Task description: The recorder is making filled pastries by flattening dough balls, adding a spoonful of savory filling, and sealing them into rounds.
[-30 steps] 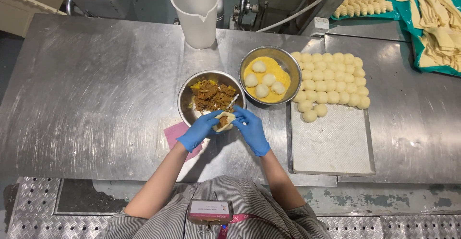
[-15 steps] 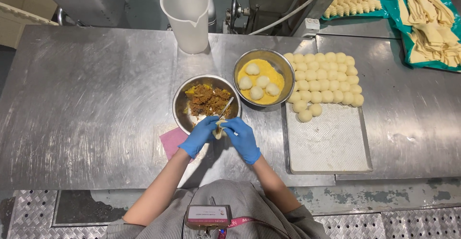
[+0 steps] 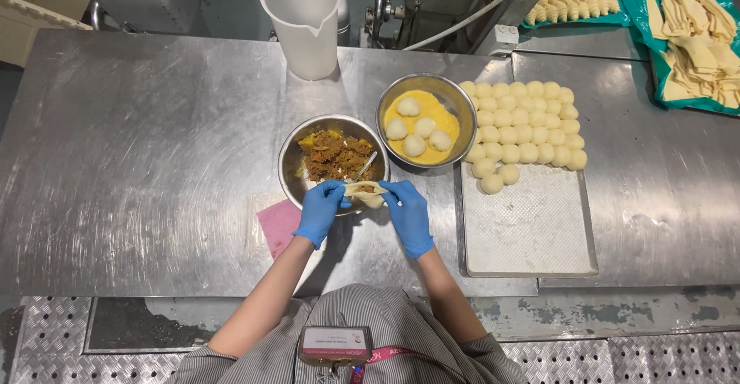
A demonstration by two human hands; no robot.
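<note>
hands: left hand (image 3: 320, 212) + right hand (image 3: 408, 216) pinch 1 dumpling (image 3: 364, 192) at filling bowl (image 3: 291, 153) near rim | right of it: 1 yellow bowl (image 3: 456, 103), 4 dough balls | 1 tray (image 3: 530, 230) farther right

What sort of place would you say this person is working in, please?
Most likely a commercial kitchen or food production room. The worktop is a steel table, a tray carries rows of dough balls, and gloved hands fold a filled dough piece beside a bowl of filling.
</note>
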